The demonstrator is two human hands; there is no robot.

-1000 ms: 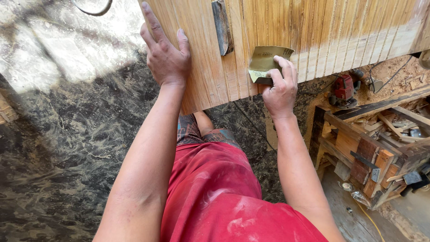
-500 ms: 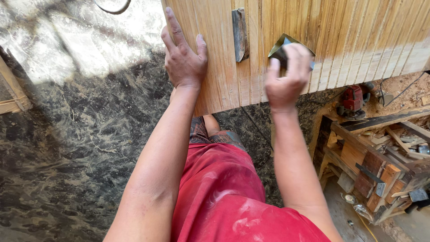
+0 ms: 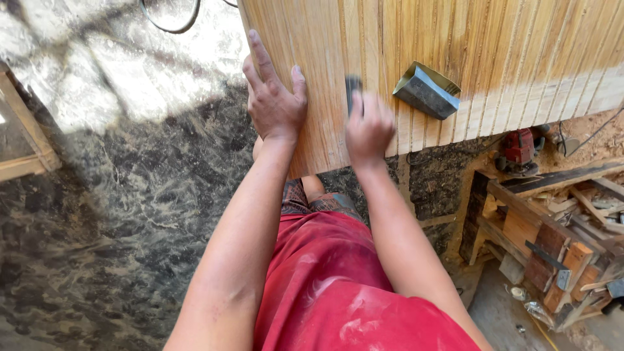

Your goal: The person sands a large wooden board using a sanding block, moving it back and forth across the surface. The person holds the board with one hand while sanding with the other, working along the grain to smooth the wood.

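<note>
My left hand [image 3: 273,101] lies spread flat on the panel [image 3: 455,58], my right hand [image 3: 367,127] grips a dark scraper [image 3: 353,88] that could gouge the wood if tilted.

panel [image 3: 455,58]: tan, striped grooves; tin [image 3: 426,92]: grey; floor [image 3: 130,195]: dark marbled
</note>
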